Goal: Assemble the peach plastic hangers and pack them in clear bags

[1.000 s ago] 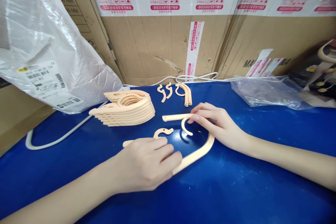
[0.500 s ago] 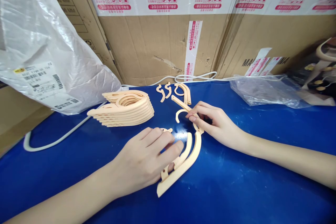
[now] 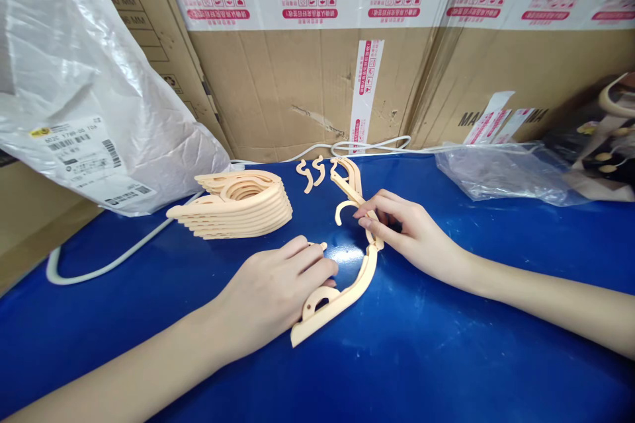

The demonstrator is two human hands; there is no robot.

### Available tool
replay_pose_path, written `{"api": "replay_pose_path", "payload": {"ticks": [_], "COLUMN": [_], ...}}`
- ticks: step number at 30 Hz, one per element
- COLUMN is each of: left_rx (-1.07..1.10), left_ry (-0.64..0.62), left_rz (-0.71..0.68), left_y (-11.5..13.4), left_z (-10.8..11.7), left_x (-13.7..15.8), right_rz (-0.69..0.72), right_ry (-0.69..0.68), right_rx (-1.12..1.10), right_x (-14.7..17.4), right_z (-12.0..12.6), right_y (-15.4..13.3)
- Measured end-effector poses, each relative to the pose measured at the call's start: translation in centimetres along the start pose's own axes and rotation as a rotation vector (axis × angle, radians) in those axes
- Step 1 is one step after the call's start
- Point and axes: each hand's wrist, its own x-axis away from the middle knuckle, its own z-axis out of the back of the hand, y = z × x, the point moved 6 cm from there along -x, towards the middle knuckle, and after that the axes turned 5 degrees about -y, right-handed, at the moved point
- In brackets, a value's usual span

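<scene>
1. Looks midway: hanger (image 3: 342, 302) partly folded, on blue table (image 3: 446, 344), between both hands.
2. Seemingly done: stack (image 3: 248, 217) at left; seemingly left: loose hooks (image 3: 304, 176) beyond.
3. Pinched in right hand (image 3: 407, 228): far end.
4. Held in left hand (image 3: 278, 291), fingertips partly hidden: near end.
5. Cream, slim, curved, jointed.

Head-worn view, facing forward and down, close

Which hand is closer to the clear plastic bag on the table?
Right. The right hand is left of the clear plastic bag and nearer the camera; the left hand is farther left and even nearer the camera.
</scene>
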Motion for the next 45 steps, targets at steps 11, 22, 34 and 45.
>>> {"api": "replay_pose_path", "payload": {"ticks": [11, 22, 34, 45], "left_rx": [0.054, 0.195, 0.094, 0.167], "left_ry": [-0.026, -0.041, 0.021, -0.082], "left_rz": [0.061, 0.063, 0.053, 0.050], "left_y": [-0.5, -0.6, -0.2, -0.2], "left_z": [-0.2, -0.1, 0.5, -0.1], "left_x": [0.1, 0.0, -0.3, -0.4], "right_rz": [0.041, 0.056, 0.220, 0.217], "right_ry": [0.035, 0.022, -0.168, -0.256], "right_rx": [0.003, 0.108, 0.071, -0.039], "right_x": [-0.1, -0.2, 0.2, 0.2], "right_z": [0.1, 0.1, -1.0, -1.4], "right_y": [0.2, 0.1, -1.0, -1.5]}}
